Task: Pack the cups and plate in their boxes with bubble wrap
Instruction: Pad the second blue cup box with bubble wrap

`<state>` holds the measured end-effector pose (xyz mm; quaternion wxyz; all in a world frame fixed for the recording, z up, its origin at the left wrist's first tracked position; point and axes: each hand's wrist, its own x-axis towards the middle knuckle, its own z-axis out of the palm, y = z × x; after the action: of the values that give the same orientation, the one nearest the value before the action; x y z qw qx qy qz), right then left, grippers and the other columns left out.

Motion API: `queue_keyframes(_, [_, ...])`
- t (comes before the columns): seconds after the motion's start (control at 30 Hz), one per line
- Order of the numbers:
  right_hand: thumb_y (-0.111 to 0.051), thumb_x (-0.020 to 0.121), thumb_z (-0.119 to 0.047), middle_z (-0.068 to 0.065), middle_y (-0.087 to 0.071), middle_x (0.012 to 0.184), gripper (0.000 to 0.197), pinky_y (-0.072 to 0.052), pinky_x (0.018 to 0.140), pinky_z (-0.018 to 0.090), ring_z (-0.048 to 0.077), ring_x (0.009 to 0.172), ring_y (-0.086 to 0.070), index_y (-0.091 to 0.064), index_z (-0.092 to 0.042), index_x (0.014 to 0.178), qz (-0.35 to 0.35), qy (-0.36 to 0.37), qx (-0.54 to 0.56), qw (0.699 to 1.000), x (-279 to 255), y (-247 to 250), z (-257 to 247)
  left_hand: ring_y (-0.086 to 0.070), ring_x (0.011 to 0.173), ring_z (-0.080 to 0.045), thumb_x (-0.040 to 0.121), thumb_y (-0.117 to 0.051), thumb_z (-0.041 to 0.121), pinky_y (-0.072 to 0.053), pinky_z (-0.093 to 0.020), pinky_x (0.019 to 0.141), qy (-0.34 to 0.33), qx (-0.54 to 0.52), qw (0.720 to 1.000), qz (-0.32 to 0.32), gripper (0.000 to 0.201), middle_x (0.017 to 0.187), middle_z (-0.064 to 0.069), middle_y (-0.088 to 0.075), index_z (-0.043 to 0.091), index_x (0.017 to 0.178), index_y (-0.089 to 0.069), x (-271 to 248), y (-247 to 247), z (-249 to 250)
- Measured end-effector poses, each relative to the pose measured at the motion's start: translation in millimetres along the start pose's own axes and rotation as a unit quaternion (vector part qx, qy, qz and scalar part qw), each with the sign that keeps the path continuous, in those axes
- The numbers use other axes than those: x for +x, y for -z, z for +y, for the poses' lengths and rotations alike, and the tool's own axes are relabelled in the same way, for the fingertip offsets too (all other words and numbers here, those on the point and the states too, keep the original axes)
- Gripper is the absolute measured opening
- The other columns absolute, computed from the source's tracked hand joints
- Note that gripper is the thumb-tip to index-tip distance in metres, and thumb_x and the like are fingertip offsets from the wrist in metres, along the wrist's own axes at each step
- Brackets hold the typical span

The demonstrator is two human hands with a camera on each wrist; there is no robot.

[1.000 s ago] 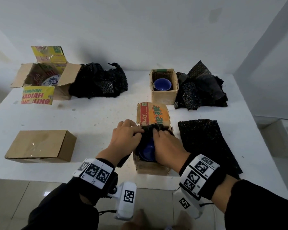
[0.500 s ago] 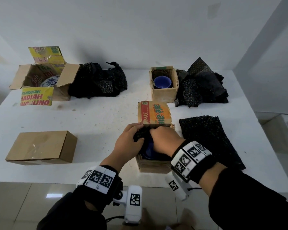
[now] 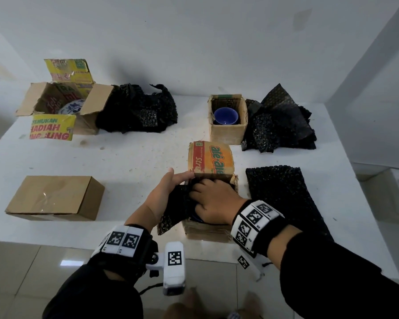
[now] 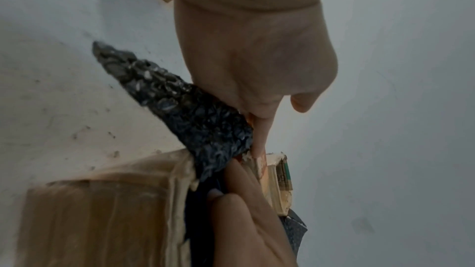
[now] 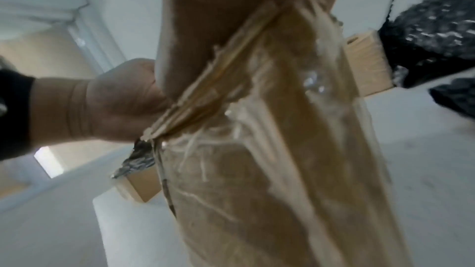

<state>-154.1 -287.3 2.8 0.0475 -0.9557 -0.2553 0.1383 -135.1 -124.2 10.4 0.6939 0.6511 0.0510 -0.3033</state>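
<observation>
Two hands at lower-middle box [image 3: 207, 231] | flat left hand [image 3: 164, 196] pushes bubble wrap [image 3: 177, 210] in, open right hand [image 3: 214, 203] presses it | upper-right cup [image 3: 226, 116], upper-left plate [image 3: 70, 108] sit boxed but bare

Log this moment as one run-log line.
step: tucking bubble wrap over cup | near box: flap up | left hand: on wrap at box edge | right hand: pressing wrap in
</observation>
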Motion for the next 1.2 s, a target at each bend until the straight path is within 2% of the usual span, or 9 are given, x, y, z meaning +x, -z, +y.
queue_keyframes(0.1, [-0.025,0.091,-0.040,0.003,-0.054,0.120,0.047,-0.033,0.081,0.036,0.024,0.111,-0.043,-0.059,-0.016,0.114,-0.024,0.006,-0.048,0.999,7.8,6.0,-2.2,-0.047,0.127,-0.016,0.097,-0.017,0.054,-0.037,-0.036,0.105,0.035,-0.051,0.998,-0.021,0.057,0.137,-0.003,-0.051,0.034,0.110,-0.069,0.5,5.9,-2.9])
queue_keyframes(0.27, [-0.028,0.097,-0.039,0.004,-0.051,0.123,0.044,-0.031,0.085,0.038,0.024,0.113,-0.041,-0.060,-0.017,0.119,-0.018,0.001,-0.052,0.999,11.0,-0.6,-4.6,-0.045,0.127,-0.019,0.094,-0.017,0.061,-0.035,-0.041,0.105,0.061,-0.095,0.993,-0.042,0.058,0.139,-0.003,-0.049,0.035,0.116,-0.065,1.4,7.5,-3.7])
queue_keyframes(0.4, [-0.051,0.092,-0.035,0.009,-0.053,0.119,0.035,-0.045,0.084,0.039,0.027,0.108,-0.051,-0.062,-0.011,0.115,0.041,-0.029,0.100,0.994,6.8,-5.2,1.9,-0.047,0.126,-0.022,0.094,-0.017,0.061,-0.037,-0.044,0.105,0.069,-0.085,0.993,-0.037,0.055,0.138,-0.002,-0.050,0.043,0.110,-0.067,0.0,1.3,-5.8])
queue_keyframes(0.53, [-0.066,0.079,-0.020,0.004,-0.060,0.110,0.034,-0.047,0.085,0.034,0.020,0.101,-0.057,-0.053,-0.012,0.110,0.142,-0.100,0.297,0.939,2.1,-3.2,-0.6,-0.054,0.103,-0.001,0.096,-0.018,0.057,-0.042,-0.021,0.085,0.038,-0.034,0.999,-0.006,0.055,0.117,0.014,-0.060,0.034,0.122,-0.062,-2.6,-1.5,-3.0])
queue_keyframes(0.63, [-0.056,0.080,-0.013,0.005,-0.062,0.100,0.024,-0.043,0.078,0.028,0.020,0.091,-0.057,-0.057,-0.009,0.104,0.136,-0.076,0.367,0.917,-2.2,-7.7,-8.8,-0.048,0.124,-0.014,0.096,-0.018,0.057,-0.038,-0.034,0.101,0.049,-0.072,0.996,-0.023,0.054,0.136,0.001,-0.053,0.037,0.118,-0.064,-0.7,1.7,-6.8])
queue_keyframes(0.77, [-0.039,0.076,-0.021,0.008,-0.060,0.097,0.036,-0.043,0.081,0.033,0.024,0.092,-0.054,-0.063,-0.003,0.095,0.093,-0.035,0.318,0.943,-6.3,-11.7,-8.2,-0.048,0.111,-0.001,0.097,-0.016,0.055,-0.036,-0.013,0.086,0.029,-0.007,1.000,-0.009,0.057,0.125,0.012,-0.055,0.032,0.125,-0.060,-5.6,0.4,-0.1])
queue_keyframes(0.9, [-0.032,0.083,-0.032,0.004,-0.057,0.119,0.047,-0.040,0.094,0.037,0.022,0.112,-0.048,-0.068,-0.012,0.106,0.018,0.020,0.179,0.984,-6.2,-6.0,-3.3,-0.040,0.131,-0.013,0.094,-0.019,0.057,-0.032,-0.016,0.088,0.017,0.022,0.999,-0.018,0.059,0.140,0.002,-0.049,0.029,0.128,-0.058,-5.1,0.6,1.3])
queue_keyframes(1.0, [-0.026,0.084,-0.041,0.003,-0.049,0.128,0.053,-0.031,0.105,0.041,0.021,0.123,-0.039,-0.068,-0.022,0.111,-0.048,0.046,0.062,0.996,-5.0,-2.7,-3.3,-0.038,0.125,-0.010,0.094,-0.021,0.056,-0.028,-0.014,0.092,0.004,0.031,1.000,-0.005,0.056,0.142,0.003,-0.047,0.031,0.128,-0.057,-5.1,1.7,-0.4])
queue_keyframes(1.2, [-0.032,0.092,-0.042,0.004,-0.044,0.127,0.046,-0.017,0.113,0.037,0.022,0.122,-0.035,-0.069,-0.020,0.110,-0.088,0.021,0.059,0.994,0.1,0.7,-10.5,-0.018,0.142,-0.006,0.093,-0.013,0.063,-0.003,-0.046,0.119,-0.015,0.066,0.997,-0.033,0.045,0.149,0.019,-0.032,0.064,0.108,-0.055,-3.7,4.7,-8.2])
